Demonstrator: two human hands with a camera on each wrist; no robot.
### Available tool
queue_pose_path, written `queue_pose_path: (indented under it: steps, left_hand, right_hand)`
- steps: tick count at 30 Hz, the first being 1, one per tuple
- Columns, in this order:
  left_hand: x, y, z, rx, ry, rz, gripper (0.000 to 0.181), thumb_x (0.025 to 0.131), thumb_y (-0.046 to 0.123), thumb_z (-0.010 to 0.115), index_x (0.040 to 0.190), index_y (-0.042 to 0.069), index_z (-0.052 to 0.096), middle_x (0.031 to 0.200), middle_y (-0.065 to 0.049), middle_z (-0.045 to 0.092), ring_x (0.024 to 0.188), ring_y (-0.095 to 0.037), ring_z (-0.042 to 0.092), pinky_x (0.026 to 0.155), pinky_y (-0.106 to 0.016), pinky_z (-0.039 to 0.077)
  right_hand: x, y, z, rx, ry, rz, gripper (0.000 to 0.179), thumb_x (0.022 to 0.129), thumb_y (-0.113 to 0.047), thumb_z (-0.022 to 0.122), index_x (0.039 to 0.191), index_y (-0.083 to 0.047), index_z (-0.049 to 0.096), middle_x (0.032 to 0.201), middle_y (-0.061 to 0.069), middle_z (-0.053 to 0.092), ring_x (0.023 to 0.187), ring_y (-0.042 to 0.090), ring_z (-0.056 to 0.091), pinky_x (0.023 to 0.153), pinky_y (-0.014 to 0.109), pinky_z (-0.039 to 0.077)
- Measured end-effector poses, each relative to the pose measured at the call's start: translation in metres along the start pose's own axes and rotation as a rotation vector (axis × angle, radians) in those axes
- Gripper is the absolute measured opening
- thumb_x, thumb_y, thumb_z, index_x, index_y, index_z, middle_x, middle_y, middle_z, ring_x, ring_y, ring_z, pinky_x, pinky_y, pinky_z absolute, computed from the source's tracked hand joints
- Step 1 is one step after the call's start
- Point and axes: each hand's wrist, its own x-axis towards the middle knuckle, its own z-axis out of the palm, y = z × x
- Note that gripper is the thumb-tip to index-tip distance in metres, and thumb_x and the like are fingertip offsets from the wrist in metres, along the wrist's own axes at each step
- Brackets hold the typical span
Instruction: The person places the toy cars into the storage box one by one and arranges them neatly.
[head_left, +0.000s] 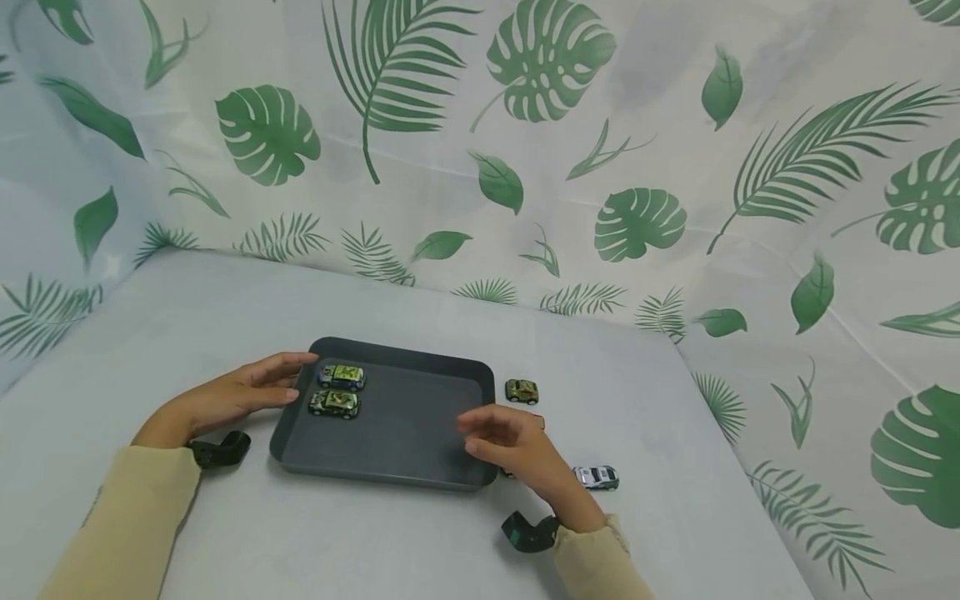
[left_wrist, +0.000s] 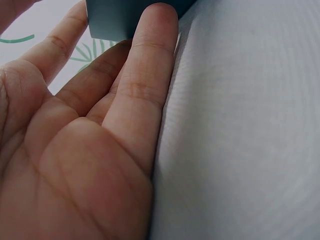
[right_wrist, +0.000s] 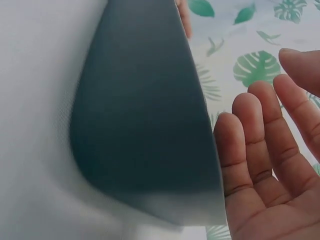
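A dark grey tray (head_left: 405,442) lies on the white table. Two toy cars stand near its left end: a yellow-green and blue one (head_left: 342,377), and a camouflage one (head_left: 333,405) just in front of it. My left hand (head_left: 240,392) touches the tray's left rim with extended fingers; up close, a fingertip (left_wrist: 159,22) lies against the tray's outer wall (left_wrist: 112,22). Over the tray's right end hovers my right hand (head_left: 517,442), its fingers loosely bent and holding nothing. In the right wrist view those fingers (right_wrist: 232,145) are beside the tray wall (right_wrist: 145,115).
Right of the tray stand a camouflage toy car (head_left: 522,391) and a white toy car (head_left: 597,477). A reddish thing (head_left: 540,422) peeks out from behind my right hand, mostly hidden. A leaf-printed cloth (head_left: 555,183) hangs behind the table.
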Motion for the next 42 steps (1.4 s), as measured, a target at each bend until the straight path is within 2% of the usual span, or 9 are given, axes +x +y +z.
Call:
queue_pose_path:
  steps: [5, 10, 14, 17, 22, 28, 32, 42]
  left_hand:
    - [0.0, 0.001, 0.0, 0.011, 0.003, 0.001, 0.073, 0.11, 0.022, 0.064, 0.17, 0.003, 0.026, 0.175, -0.032, 0.016, 0.157, -0.059, 0.022, 0.121, -0.074, 0.028]
    - [0.0, 0.001, 0.0, 0.018, 0.002, 0.006, 0.072, 0.111, 0.022, 0.063, 0.17, 0.003, 0.026, 0.175, -0.031, 0.018, 0.157, -0.058, 0.024, 0.121, -0.074, 0.029]
    - [0.0, 0.0, 0.0, 0.02, 0.0, 0.013, 0.072, 0.111, 0.021, 0.062, 0.17, 0.002, 0.026, 0.175, -0.031, 0.018, 0.156, -0.058, 0.025, 0.121, -0.072, 0.03]
    - [-0.001, 0.0, 0.0, 0.025, -0.001, 0.016, 0.072, 0.111, 0.021, 0.062, 0.17, 0.001, 0.025, 0.175, -0.032, 0.017, 0.156, -0.059, 0.024, 0.12, -0.072, 0.03]
    - [-0.002, 0.002, 0.0, 0.033, -0.003, 0.005, 0.072, 0.111, 0.023, 0.062, 0.17, 0.001, 0.025, 0.175, -0.032, 0.016, 0.157, -0.06, 0.022, 0.121, -0.073, 0.029]
    - [-0.003, 0.002, 0.001, 0.03, -0.002, 0.005, 0.072, 0.111, 0.024, 0.062, 0.17, 0.002, 0.027, 0.175, -0.031, 0.017, 0.157, -0.059, 0.022, 0.121, -0.073, 0.028]
    - [-0.003, 0.001, 0.0, 0.022, -0.008, 0.009, 0.072, 0.111, 0.023, 0.062, 0.17, 0.002, 0.026, 0.175, -0.031, 0.017, 0.157, -0.059, 0.022, 0.121, -0.073, 0.028]
    - [0.0, 0.0, 0.001, 0.02, -0.008, 0.005, 0.072, 0.111, 0.023, 0.061, 0.17, 0.002, 0.025, 0.175, -0.032, 0.018, 0.156, -0.06, 0.023, 0.12, -0.074, 0.028]
  right_hand:
    - [-0.007, 0.0, -0.007, 0.026, 0.022, 0.004, 0.035, 0.102, -0.005, 0.073, 0.13, 0.014, 0.068, 0.127, 0.034, 0.069, 0.107, 0.014, 0.071, 0.096, 0.027, 0.057]
    - [-0.015, 0.002, -0.016, 0.053, 0.039, 0.014, 0.037, 0.102, -0.004, 0.073, 0.131, 0.018, 0.064, 0.127, 0.034, 0.068, 0.112, 0.02, 0.072, 0.096, 0.027, 0.059]
    - [-0.02, 0.005, -0.023, 0.062, 0.052, 0.012, 0.037, 0.101, -0.002, 0.073, 0.13, 0.019, 0.064, 0.127, 0.035, 0.068, 0.11, 0.017, 0.073, 0.094, 0.027, 0.06]
    - [-0.023, 0.006, -0.028, 0.066, 0.066, 0.003, 0.035, 0.1, 0.001, 0.073, 0.129, 0.019, 0.064, 0.124, 0.029, 0.071, 0.108, 0.013, 0.073, 0.092, 0.026, 0.06]
    - [-0.029, 0.008, -0.037, 0.059, 0.077, 0.004, 0.036, 0.1, 0.001, 0.073, 0.128, 0.021, 0.063, 0.117, 0.012, 0.076, 0.106, 0.014, 0.073, 0.092, 0.026, 0.059]
    - [-0.037, 0.011, -0.05, 0.019, 0.099, 0.007, 0.034, 0.1, 0.002, 0.073, 0.127, 0.02, 0.064, 0.117, 0.011, 0.076, 0.107, 0.017, 0.074, 0.091, 0.027, 0.06]
    - [-0.042, 0.013, -0.058, -0.02, 0.133, -0.003, 0.029, 0.1, 0.003, 0.072, 0.125, 0.018, 0.067, 0.118, 0.008, 0.077, 0.106, 0.015, 0.073, 0.09, 0.026, 0.06]
    - [-0.055, 0.015, -0.076, -0.148, 0.205, 0.052, 0.026, 0.101, 0.004, 0.071, 0.126, 0.012, 0.07, 0.121, 0.029, 0.073, 0.108, 0.021, 0.074, 0.094, 0.025, 0.058]
